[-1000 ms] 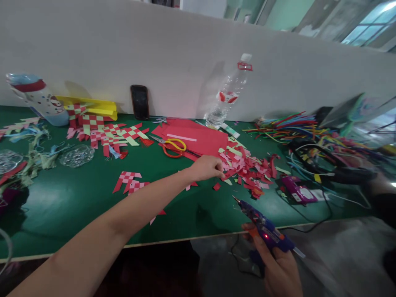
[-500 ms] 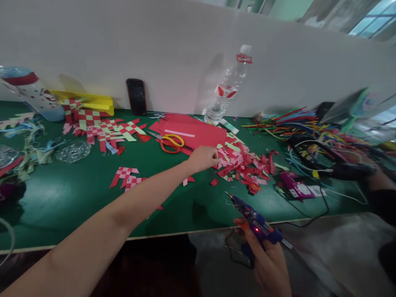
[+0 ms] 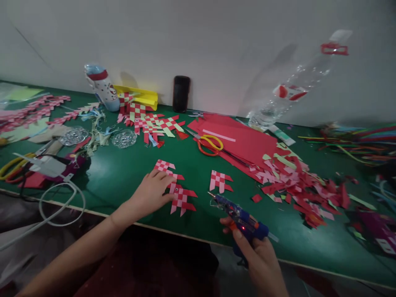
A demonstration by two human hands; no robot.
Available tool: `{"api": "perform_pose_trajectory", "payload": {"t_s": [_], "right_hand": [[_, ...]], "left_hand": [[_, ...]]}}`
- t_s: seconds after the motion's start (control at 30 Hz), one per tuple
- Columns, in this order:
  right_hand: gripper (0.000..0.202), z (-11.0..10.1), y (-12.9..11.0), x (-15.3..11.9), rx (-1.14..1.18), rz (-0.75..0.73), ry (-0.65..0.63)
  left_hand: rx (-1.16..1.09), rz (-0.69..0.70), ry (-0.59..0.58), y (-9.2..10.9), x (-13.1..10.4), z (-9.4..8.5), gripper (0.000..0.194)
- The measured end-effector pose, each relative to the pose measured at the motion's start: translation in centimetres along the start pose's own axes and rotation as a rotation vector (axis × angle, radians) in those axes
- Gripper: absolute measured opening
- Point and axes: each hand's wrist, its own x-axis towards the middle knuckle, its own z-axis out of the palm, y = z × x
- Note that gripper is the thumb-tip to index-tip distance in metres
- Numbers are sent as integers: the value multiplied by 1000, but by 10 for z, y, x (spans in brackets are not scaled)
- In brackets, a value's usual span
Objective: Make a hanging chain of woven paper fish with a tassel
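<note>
My left hand [image 3: 152, 190] lies palm down over the table, its fingers stretched out and slightly apart on a red-and-pink woven paper fish [image 3: 166, 166]. Its thumb reaches the edge of a second woven paper fish [image 3: 182, 199] just to the right; I cannot see it gripping either one. A third paper fish [image 3: 219, 180] lies flat farther right. In my right hand [image 3: 255, 251] is a blue hot glue gun [image 3: 239, 218] with a lit red light, its nozzle pointing up and left just below that third fish. A clear glue stick pokes out of its back.
Yellow-and-red scissors [image 3: 210, 144] rest by red paper sheets [image 3: 244, 134]. Paper scraps [image 3: 297, 181] are heaped at right. Behind stand a leaning phone [image 3: 181, 94], a plastic bottle [image 3: 291, 88] and a tumbler [image 3: 103, 88]. More woven fish [image 3: 147, 123] are piled behind. A white cable [image 3: 62, 222] loops at left.
My left hand has come back from beside the scrap heap to the paper fish, and its curled fingers have spread. The third fish now lies by the nozzle. The view has turned left.
</note>
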Motion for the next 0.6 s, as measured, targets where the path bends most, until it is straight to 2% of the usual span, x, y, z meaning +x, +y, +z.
{"api": "perform_pose_trajectory", "payload": {"t_s": [0.07,0.17,0.3,0.43,0.6], "right_hand": [[31,10,-4,4,-11,-4,-38],[32,20,-8,6,-25,2,-46],[33,25,-10,6,-44,40,-7],[34,24,-7,9,-70,34,-49],[31,27,-6,10,-40,44,-27]], "left_hand": [[-7,-42,2,1,-10,12,36],[4,-83,31,9,-13,19,33],[55,-92,49,12,-7,20,27],[48,-90,56,11,-5,21,23],[4,-88,86,12,-5,22,17]]}}
